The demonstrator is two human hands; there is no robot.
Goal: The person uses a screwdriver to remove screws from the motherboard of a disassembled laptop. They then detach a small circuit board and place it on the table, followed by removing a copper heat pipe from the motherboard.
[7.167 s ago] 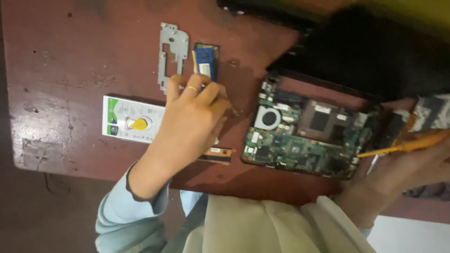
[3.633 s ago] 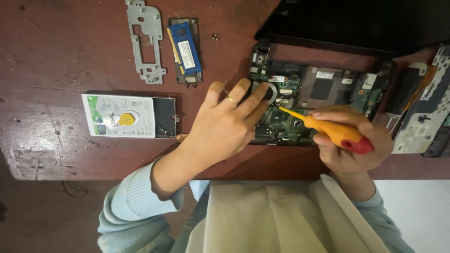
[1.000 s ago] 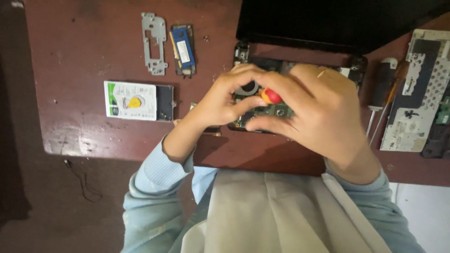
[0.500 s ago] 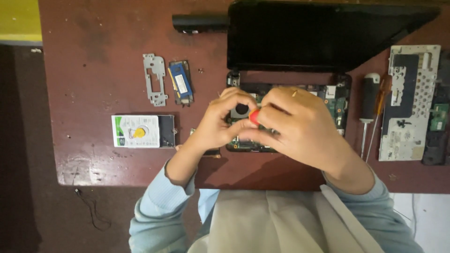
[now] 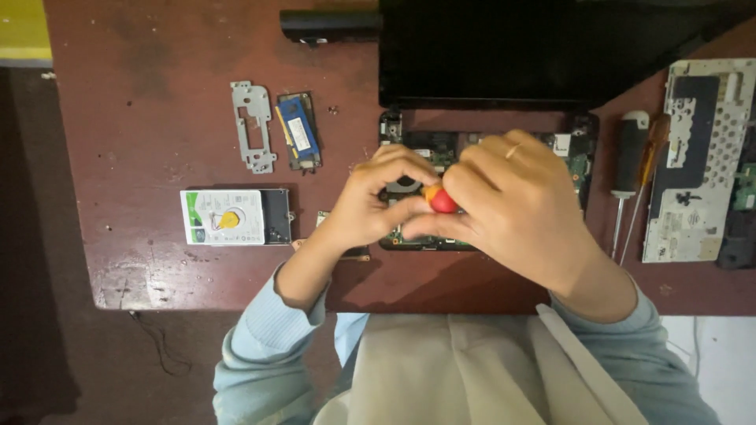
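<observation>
Repair bench, opened laptop (image 5: pixel 488 157), loose hard drive (image 5: pixel 235 217)
</observation>
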